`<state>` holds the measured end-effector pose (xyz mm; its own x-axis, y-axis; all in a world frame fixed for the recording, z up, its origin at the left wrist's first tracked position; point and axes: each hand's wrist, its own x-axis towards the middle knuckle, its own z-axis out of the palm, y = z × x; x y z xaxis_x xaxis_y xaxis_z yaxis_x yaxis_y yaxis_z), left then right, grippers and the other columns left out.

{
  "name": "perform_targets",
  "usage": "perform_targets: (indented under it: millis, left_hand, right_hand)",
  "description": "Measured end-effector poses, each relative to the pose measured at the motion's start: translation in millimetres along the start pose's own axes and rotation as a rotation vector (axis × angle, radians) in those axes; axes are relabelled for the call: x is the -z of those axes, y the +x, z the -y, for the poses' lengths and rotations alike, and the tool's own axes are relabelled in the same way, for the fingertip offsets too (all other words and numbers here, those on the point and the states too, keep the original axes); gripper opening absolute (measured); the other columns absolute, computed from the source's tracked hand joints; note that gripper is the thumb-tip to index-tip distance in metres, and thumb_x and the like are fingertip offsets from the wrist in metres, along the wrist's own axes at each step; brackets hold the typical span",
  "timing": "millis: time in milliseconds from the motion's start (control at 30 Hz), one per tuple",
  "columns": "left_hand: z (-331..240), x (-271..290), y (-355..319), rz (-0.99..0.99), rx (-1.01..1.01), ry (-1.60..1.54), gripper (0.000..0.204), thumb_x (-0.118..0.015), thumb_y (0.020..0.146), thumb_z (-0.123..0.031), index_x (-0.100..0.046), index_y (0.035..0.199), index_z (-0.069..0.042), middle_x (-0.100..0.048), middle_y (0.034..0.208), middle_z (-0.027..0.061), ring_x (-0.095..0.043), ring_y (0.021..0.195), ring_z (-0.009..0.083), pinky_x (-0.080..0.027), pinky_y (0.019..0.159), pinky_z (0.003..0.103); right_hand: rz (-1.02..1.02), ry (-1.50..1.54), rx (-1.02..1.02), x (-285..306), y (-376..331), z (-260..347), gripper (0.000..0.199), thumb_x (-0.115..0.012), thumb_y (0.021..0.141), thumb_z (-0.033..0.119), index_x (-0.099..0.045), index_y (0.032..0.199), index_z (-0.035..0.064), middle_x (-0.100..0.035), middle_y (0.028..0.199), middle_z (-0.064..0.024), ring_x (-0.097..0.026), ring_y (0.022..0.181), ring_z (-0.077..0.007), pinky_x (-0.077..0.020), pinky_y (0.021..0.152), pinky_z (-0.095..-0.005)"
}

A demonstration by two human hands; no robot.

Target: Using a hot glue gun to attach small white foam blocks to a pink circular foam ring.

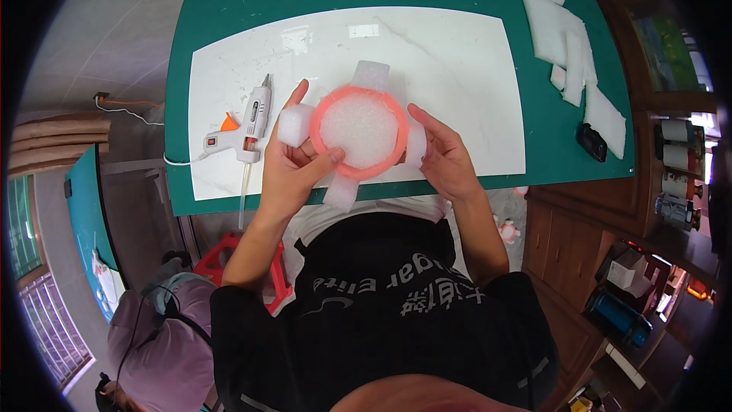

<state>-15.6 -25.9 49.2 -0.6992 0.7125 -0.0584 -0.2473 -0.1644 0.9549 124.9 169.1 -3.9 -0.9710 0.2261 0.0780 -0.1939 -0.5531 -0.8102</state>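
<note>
Above the near edge of the table I hold a round foam piece (362,133), a white disc inside a pink ring with white foam blocks sticking out around it. My left hand (287,179) pinches its lower left rim, thumb on the pink ring and index finger stretched upward beside the left foam block (294,124). At the opposite side my right hand (451,162) grips the right foam block (415,143), with some fingertips hidden behind the piece. A white glue gun (255,118) lies left of my left hand, a glue stick (244,191) poking out of its back end.
A white board (457,53) covers much of the green table mat (229,0). White foam scraps (553,27) and a black object (591,143) lie along the right. A red stool (278,278) and a person in purple (160,336) are at the lower left; wooden cabinets (564,252) stand right.
</note>
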Motion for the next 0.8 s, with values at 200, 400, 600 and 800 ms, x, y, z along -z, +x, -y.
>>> perform_targets:
  millis: [200, 400, 600, 800]
  left_hand:
    - [-0.5, -1.9, -7.4, -0.017, 0.012, 0.007, 0.095, -0.068, 0.085, 0.009, -0.01, 0.159, -0.003, -0.06, 0.127, 0.0133, -0.065, 0.113, 0.0186, -0.052, 0.099, 0.035]
    - [6.1, -0.6, -11.5, -0.017, 0.007, 0.012, 0.096, -0.069, 0.085, 0.008, -0.009, 0.159, -0.002, -0.06, 0.127, 0.0126, -0.064, 0.113, 0.0186, -0.052, 0.099, 0.035]
    - [6.0, 0.4, -13.7, -0.005, 0.032, -0.014, 0.095, -0.07, 0.085, 0.007, -0.009, 0.158, 0.001, -0.058, 0.129, 0.0138, -0.064, 0.113, 0.0193, -0.053, 0.099, 0.036]
    - [5.9, 0.0, -15.4, -0.019, 0.04, -0.02, 0.095, -0.07, 0.085, 0.006, -0.009, 0.158, 0.002, -0.056, 0.132, 0.0151, -0.063, 0.113, 0.0194, -0.053, 0.098, 0.036]
  right_hand:
    - [0.014, 0.152, -0.069, -3.9, 2.4, -1.1, 0.075, -0.066, 0.098, 0.016, -0.023, 0.158, 0.0056, -0.061, 0.129, -0.0127, -0.06, 0.116, -0.0179, -0.0497, 0.095, -0.0327]
    - [0.02, 0.332, -0.223, 3.7, -0.5, -7.3, 0.086, -0.071, 0.092, 0.013, -0.018, 0.159, 0.007, -0.053, 0.141, -0.0106, -0.056, 0.125, -0.0192, -0.0459, 0.105, -0.0338]
    - [0.083, 0.458, -0.29, 1.9, 4.7, -4.2, 0.088, -0.076, 0.087, 0.013, -0.023, 0.158, 0.0064, -0.041, 0.152, -0.0119, -0.045, 0.138, -0.0235, -0.0414, 0.111, -0.0377]
    - [0.09, 0.449, -0.308, 10.4, 3.5, -11.6, 0.084, -0.075, 0.088, 0.011, -0.026, 0.156, 0.0054, -0.044, 0.15, -0.0126, -0.045, 0.137, -0.023, -0.0419, 0.11, -0.0379]
